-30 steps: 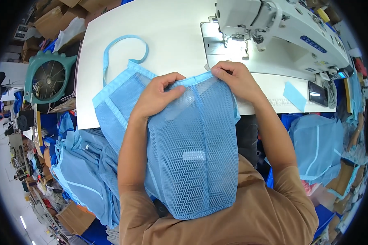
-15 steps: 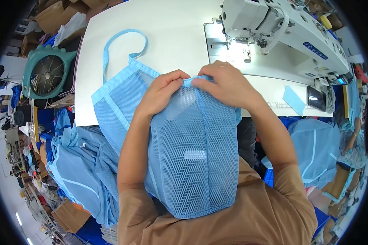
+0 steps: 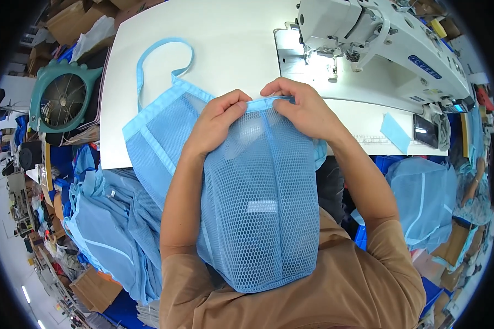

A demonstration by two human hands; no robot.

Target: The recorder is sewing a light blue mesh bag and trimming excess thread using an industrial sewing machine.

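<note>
A light blue mesh bag (image 3: 252, 208) hangs from the table edge down over my lap, a seam running down its middle. My left hand (image 3: 219, 120) pinches its bound top edge, thumb against fingers. On the same edge, a little to the right, my right hand (image 3: 302, 108) grips the band between thumb and fingers. A short stretch of the blue binding (image 3: 260, 104) shows between the two hands. To the left, another mesh part with a strap (image 3: 168, 41) looped on the table lies flat; whether it joins the held bag is hidden behind my left arm.
A white sewing machine (image 3: 389, 49) stands at the back right of the white table (image 3: 230, 49). Nearby lie a blue fabric scrap (image 3: 394, 133) and a phone (image 3: 425, 131). Blue mesh pieces pile up at left (image 3: 110, 225) and right (image 3: 420, 203). A green fan (image 3: 63, 98) stands left.
My right hand has slid a little to the right along the bound edge, so more of the band shows between my hands. The strap loop has shifted slightly left.
</note>
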